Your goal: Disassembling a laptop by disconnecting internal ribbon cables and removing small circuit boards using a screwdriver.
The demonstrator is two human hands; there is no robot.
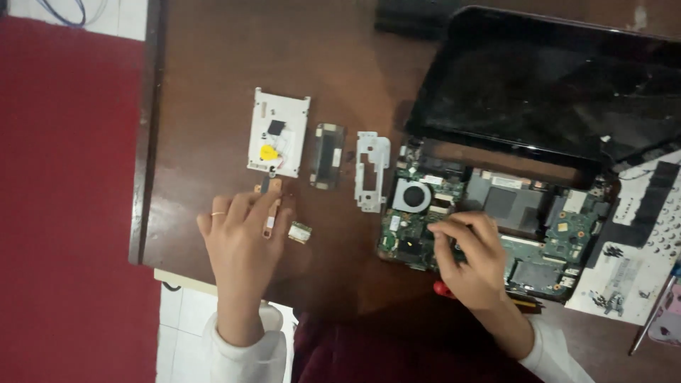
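An opened laptop lies on a dark wooden table, its green circuit board and round fan bare. My right hand rests on the front left part of the board, fingers curled; something red shows under the palm. My left hand lies flat on the table with its fingers over a small copper-coloured part. A small green card sits just right of that hand. Whether either hand grips anything is unclear.
Beyond my left hand lie a white plate with a yellow spot, a dark metal bracket and a white metal bracket. A pale keyboard panel lies at the right. A red mat borders the table's left edge.
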